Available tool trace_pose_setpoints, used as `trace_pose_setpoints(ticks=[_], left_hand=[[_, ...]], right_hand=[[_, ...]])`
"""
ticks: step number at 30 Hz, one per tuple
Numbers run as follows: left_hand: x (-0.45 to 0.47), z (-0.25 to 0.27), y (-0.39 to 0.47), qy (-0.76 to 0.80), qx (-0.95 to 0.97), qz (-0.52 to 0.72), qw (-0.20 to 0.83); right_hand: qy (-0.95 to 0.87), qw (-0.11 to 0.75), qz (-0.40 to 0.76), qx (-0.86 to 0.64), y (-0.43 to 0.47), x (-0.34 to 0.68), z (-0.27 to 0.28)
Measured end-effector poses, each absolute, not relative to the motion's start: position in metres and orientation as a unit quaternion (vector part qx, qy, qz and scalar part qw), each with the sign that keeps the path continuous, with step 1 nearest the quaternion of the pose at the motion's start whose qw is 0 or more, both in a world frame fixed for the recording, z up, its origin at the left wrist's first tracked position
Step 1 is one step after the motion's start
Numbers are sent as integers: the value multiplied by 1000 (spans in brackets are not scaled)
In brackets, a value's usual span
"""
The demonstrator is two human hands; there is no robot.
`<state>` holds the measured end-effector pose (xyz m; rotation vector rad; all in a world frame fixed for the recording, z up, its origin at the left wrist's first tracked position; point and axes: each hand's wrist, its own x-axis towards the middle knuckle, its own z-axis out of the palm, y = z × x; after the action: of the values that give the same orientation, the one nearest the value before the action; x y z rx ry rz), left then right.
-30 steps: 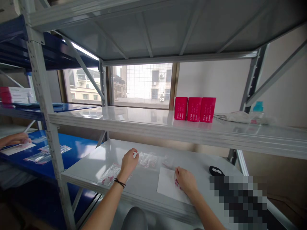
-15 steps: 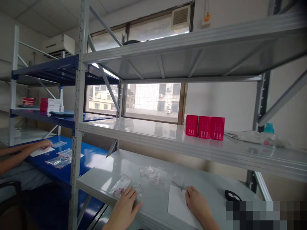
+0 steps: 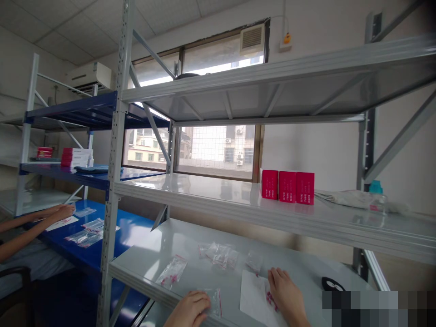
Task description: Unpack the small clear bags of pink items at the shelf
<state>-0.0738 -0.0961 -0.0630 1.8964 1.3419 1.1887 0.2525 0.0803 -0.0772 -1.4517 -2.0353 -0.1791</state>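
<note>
- Your left hand, bottom centre: fingers together, loosely bent, at the left edge of a clear bag; grip unclear.
- Your right hand, lower right: half-curled, palm down, beside pink pieces on white paper; any hold hidden.

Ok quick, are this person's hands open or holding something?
Left hand: curled at a clear zip bag; grip can't be told.
Right hand: curled over white paper by pink pieces; whether it holds any is hidden.

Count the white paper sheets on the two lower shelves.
2: one sheet on the grey shelf, partly covered by the right hand; a second sheet on the blue shelf by a co-worker's hand. Others may be hidden.
</note>
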Motion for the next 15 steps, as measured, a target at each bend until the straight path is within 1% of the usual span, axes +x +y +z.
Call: trace_pose_setpoints(ticks=[3, 5, 6, 8, 10, 12, 15], left_hand=[[-58, -69, -96, 531, 634, 508, 240], [-45, -73, -96, 548, 558, 575, 238], [-39, -74, -98, 542, 522, 608, 253], [-25, -74, -102, 507, 465, 655, 314], [-12, -71, -111, 466, 440, 659, 394], [0, -67, -123, 445, 450, 633, 445], [15, -59, -139, 439, 504, 584, 461]], right_hand=[[-757, 335, -74, -557, 66, 255, -57], [-739, 372, -35, -560, 48, 255, -43], [-729, 399, 5, -556, 36, 253, -37], [-709, 460, 119, -522, 7, 249, -27], [-701, 485, 231, -469, -27, 244, -23], [-734, 447, 304, -411, -59, 240, -23], [-793, 346, 359, -351, -92, 238, -29]])
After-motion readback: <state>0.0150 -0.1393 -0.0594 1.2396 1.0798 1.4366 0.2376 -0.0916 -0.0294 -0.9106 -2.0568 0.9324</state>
